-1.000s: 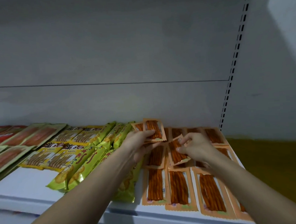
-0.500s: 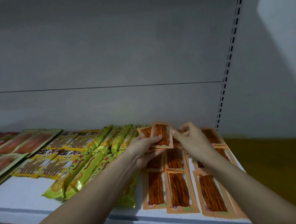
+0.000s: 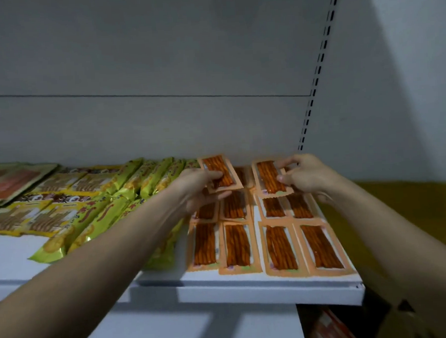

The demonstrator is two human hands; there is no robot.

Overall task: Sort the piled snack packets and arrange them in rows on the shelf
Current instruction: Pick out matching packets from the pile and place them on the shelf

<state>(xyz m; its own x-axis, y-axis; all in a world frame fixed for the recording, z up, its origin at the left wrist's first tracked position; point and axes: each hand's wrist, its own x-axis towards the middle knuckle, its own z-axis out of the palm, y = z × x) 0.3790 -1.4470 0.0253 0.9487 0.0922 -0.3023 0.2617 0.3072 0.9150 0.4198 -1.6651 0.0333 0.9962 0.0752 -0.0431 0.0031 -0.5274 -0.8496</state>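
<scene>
At the far left of the white shelf (image 3: 12,260) lie flat packets with pale green borders and reddish contents (image 3: 13,179), partly cut off by the frame edge. Just to their right sit yellow packets printed with stick snacks (image 3: 38,214), laid side by side in overlapping rows. Next come glossy yellow-green packets (image 3: 100,219), slanting from the near left toward the far right and overlapping one another, the nearest ones reaching close to the shelf's front edge. The left hand (image 3: 197,193) reaches in over these, its thumb on top and fingers curled underneath an orange packet of red sticks (image 3: 221,172), pinching it by its near end and lifting it tilted above the rows. Below and to the right, orange packets of the same kind (image 3: 236,245) lie flat in neat columns on the right part of the shelf, a near row of four along the front edge and more behind them. The right hand (image 3: 307,177) pinches a second orange packet (image 3: 270,176) between thumb and curled fingers at its right edge, holding it at the far end of the right-hand columns, just apart from the one in the left hand. At the right stands a slotted shelf upright (image 3: 317,68).
</scene>
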